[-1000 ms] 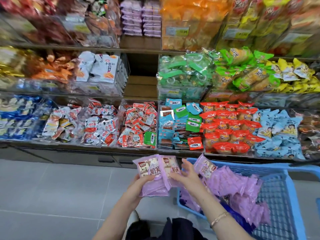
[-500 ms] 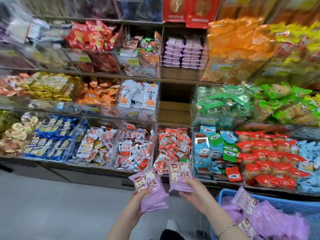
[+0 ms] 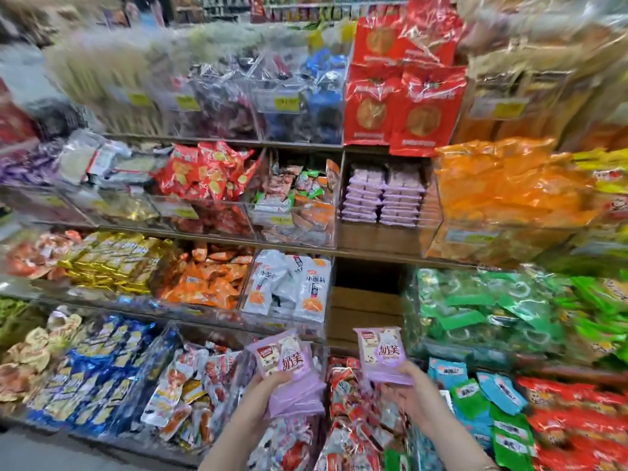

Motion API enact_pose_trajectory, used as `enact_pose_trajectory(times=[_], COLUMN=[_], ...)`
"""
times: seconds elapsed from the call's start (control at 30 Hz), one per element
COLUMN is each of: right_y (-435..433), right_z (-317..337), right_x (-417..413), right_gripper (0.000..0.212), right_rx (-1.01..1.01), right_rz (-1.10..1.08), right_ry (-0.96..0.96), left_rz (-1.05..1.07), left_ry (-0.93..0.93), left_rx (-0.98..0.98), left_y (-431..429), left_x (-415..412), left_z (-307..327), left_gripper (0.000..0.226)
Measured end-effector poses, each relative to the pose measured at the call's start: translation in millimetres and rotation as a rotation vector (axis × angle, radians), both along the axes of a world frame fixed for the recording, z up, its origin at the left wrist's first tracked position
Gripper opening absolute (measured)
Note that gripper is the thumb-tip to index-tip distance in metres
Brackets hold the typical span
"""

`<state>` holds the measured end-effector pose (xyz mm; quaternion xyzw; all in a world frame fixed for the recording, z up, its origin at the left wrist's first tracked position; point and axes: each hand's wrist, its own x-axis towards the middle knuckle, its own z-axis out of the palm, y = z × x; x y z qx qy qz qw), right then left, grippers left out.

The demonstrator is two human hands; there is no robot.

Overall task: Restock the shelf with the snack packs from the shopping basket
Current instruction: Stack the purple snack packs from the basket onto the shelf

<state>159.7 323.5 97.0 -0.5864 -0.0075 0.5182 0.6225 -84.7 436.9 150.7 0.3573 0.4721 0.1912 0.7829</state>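
Purple packs (image 3: 383, 355) in left hand (image 3: 263, 396), right hand (image 3: 419, 394), below open bay (image 3: 365, 309).

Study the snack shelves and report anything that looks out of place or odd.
One slot is bare wood between the white packs and green packs, while neighbouring sections look full. The purple packs above it fill only part of their space.

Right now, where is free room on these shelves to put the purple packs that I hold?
Two bare patches: the wooden shelf in front of the stacked purple packs, and the empty bay between the white packs and green packs. All other bins are heaped full.
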Motion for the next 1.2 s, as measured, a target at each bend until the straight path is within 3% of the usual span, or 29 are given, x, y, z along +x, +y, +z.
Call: enact_pose_trajectory(times=[0.17,0.3,0.47,0.57,0.77,0.9,1.07,1.2], right_y=[59.6,107.8,156.4,187.8,261.1,300.2,317.4,314.6], right_z=[32.3,67.8,113.2,138.4,180.9,186.8,178.7,177.3], right_x=[47.4,81.4,117.5,136.7,166.5,165.5,167.0,168.9], right_gripper=[0.019,0.016,0.014,0.014,0.044,0.039,0.043,0.041], right_rx=[0.063,0.092,0.204,0.277,0.381,0.376,0.268,-0.012], right_rz=[-0.023,-0.053,-0.115,-0.121,-0.208,-0.230,-0.338,-0.254], right_ry=[-0.124,-0.224,-0.297,-0.222,-0.126,-0.170,-0.473,-0.979], left_rz=[0.058,0.082,0.053,0.051,-0.052,-0.076,-0.123,-0.187], left_ry=[-0.052,-0.150,-0.218,-0.212,-0.236,-0.267,-0.314,-0.312], left_rx=[0.149,0.257,0.391,0.438,0.436,0.409,0.355,0.356], left_y=[62.1,110.7,163.8,193.9,237.0,250.6,258.7,260.4], left_x=[52.7,89.1,126.9,146.5,172.5,175.9,176.5,174.4], left_z=[26.4,50.5,93.2,114.8,146.4,142.4,133.7,133.7], left_gripper=[0.063,0.030,0.073,0.100,0.104,0.101,0.080,0.072])
